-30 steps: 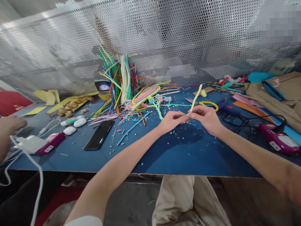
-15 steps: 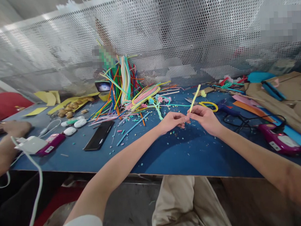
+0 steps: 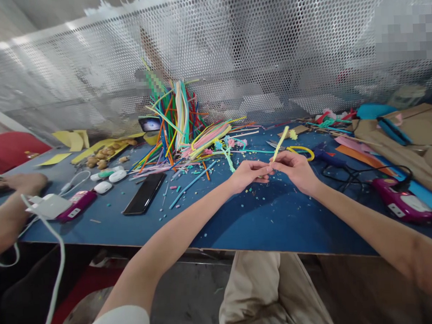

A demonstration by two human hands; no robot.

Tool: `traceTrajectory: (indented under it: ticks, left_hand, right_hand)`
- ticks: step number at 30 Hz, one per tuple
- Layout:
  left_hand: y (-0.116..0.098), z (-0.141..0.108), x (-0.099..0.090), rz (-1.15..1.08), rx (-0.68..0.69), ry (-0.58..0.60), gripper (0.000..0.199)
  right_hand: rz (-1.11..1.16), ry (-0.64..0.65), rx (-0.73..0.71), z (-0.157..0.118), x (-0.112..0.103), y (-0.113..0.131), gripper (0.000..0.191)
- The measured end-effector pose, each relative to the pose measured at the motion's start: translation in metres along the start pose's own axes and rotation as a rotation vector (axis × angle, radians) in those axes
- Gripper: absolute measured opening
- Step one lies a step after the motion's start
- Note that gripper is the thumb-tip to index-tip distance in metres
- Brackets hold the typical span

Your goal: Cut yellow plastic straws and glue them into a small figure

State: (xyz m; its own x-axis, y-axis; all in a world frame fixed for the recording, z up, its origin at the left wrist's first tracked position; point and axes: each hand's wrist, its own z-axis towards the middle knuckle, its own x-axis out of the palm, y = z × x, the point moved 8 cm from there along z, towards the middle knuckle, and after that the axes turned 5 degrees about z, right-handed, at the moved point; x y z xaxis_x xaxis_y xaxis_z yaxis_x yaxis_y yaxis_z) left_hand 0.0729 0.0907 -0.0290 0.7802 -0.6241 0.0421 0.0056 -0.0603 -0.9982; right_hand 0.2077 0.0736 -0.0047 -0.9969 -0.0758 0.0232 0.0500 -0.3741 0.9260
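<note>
A yellow pipe cleaner (image 3: 280, 143) rises tilted from between my fingertips, above the blue table. My right hand (image 3: 294, 171) pinches it near its lower part. Fingertips meeting the right ones, my left hand (image 3: 250, 175) is closed in a pinch, with a bit of yellow showing under its fingers. Just behind the right hand lie yellow-handled scissors (image 3: 302, 152), and a small fluffy yellow piece (image 3: 292, 134) sits beyond. Left of the hands is a twisted green, pink and blue pipe-cleaner shape (image 3: 230, 152).
Bundles of coloured pipe cleaners (image 3: 181, 120) stand and lie at the back. A black phone (image 3: 144, 194) and scattered clippings lie on the left. At right are a purple power strip (image 3: 403, 200), a blue glue gun (image 3: 329, 157) and cardboard (image 3: 381, 132). Another person's hand (image 3: 27, 182) rests far left.
My hands stay pinched together in nearly the same place. The yellow pipe cleaner's upright end leans slightly more to the right. The whole view has shifted a little.
</note>
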Motion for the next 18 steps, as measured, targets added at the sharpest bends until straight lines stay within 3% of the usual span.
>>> traceTrajectory:
  ticks: [7,11,13,18]
  left_hand:
    - [-0.002,0.003,-0.01,0.032,0.055,-0.053,0.042]
    - [-0.007,0.004,-0.025,0.086,0.114,-0.173,0.041]
    - [-0.011,0.004,-0.033,0.121,0.163,-0.237,0.04]
    - [-0.017,0.003,-0.047,0.184,0.241,-0.359,0.037]
  right_hand:
    - [-0.419,0.045,-0.053,0.008,-0.012,0.007,0.03]
    - [-0.978,0.052,-0.091,0.025,-0.038,-0.01,0.035]
    - [-1.265,0.063,-0.003,0.033,-0.053,-0.031,0.04]
    - [-1.384,0.061,0.087,0.038,-0.068,-0.05,0.043]
